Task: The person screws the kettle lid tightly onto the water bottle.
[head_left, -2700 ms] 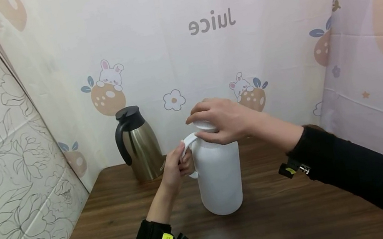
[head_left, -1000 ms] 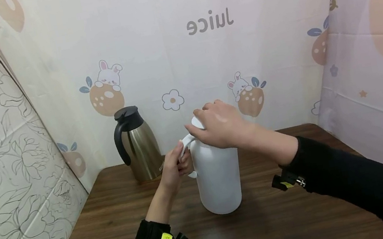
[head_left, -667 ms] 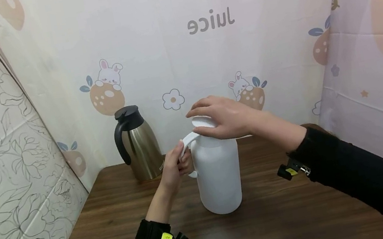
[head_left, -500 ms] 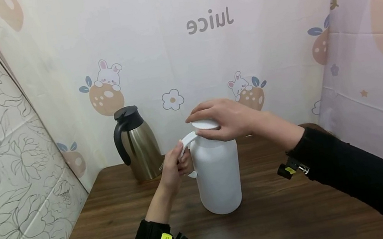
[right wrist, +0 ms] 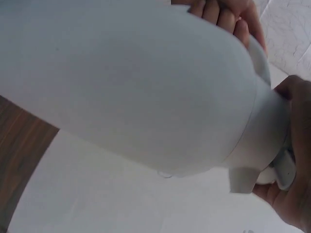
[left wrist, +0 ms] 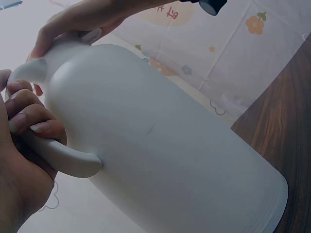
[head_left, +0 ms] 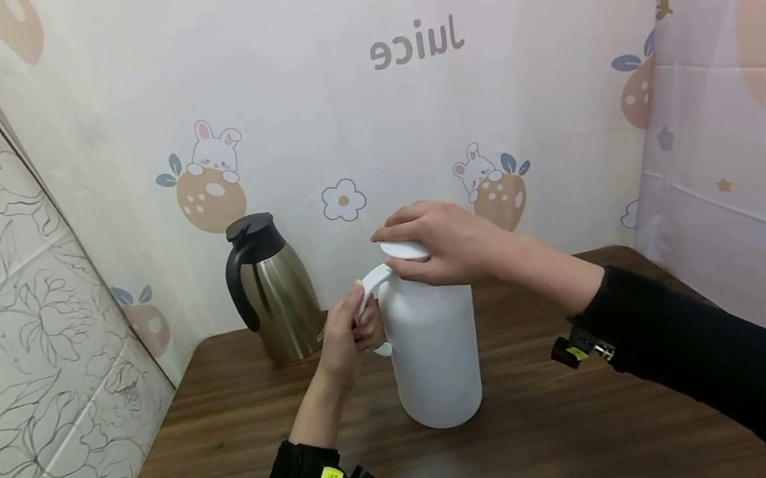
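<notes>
A white vacuum jug (head_left: 436, 357) stands upright on the wooden table in the head view. My left hand (head_left: 349, 336) grips its white handle (left wrist: 77, 162), fingers curled round it and thumb on the top. Over the jug's mouth, my right hand (head_left: 450, 243) holds the round white lid (head_left: 404, 251) from above, fingers on the far side and thumb on the near side. The lid is partly covered by that hand. In the right wrist view the short spout (right wrist: 243, 179) juts out below the lid, close to the right fingers.
A bronze-coloured steel vacuum jug (head_left: 284, 298) with a black lid and handle stands at the back left of the brown wooden table (head_left: 238, 466). Printed cloth hangings (head_left: 329, 96) surround the table at the back and sides.
My right hand has twisted back and forth over the lid, with the lid tilting and turning under it. My left hand keeps its grip on the handle and the jug stays in place.
</notes>
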The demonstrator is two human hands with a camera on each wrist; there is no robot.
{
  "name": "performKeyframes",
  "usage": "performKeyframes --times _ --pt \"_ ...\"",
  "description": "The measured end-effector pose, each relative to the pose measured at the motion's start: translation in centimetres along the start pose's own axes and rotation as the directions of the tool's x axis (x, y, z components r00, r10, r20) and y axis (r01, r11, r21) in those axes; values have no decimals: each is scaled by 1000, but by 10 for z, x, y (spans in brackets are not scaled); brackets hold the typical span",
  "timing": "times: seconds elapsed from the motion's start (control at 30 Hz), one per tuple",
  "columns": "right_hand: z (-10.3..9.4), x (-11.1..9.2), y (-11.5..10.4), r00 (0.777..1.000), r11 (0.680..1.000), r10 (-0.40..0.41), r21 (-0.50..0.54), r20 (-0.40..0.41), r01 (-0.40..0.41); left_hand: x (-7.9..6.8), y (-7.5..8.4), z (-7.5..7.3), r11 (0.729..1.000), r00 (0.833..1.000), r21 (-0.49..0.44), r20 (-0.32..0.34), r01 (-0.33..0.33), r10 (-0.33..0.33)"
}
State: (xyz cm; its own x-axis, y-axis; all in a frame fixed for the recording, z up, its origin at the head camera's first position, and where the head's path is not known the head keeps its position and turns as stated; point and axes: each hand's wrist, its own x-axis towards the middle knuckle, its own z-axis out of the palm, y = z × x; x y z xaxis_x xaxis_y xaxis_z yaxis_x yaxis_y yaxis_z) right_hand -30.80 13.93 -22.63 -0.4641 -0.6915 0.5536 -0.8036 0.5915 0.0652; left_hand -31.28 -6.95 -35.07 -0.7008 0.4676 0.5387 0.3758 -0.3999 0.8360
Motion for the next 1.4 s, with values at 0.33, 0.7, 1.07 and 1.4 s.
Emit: performKeyframes --times 0.33,0.7,1.07,1.4 --pt "2 5 -31 958 942 287 -178 -13 -285 1 0 0 1000 1000 -8 -13 12 -12" --pt "-1 12 -45 921 886 390 -275 8 -373 1 1 -1 999 1000 -29 -6 17 -18" --pt "-25 13 -15 920 939 331 24 210 -343 0 0 1 1000 1000 -4 -7 12 -12" --pt "-10 8 18 991 948 11 315 133 -53 0 0 -1 1000 1000 -16 -9 19 -19"
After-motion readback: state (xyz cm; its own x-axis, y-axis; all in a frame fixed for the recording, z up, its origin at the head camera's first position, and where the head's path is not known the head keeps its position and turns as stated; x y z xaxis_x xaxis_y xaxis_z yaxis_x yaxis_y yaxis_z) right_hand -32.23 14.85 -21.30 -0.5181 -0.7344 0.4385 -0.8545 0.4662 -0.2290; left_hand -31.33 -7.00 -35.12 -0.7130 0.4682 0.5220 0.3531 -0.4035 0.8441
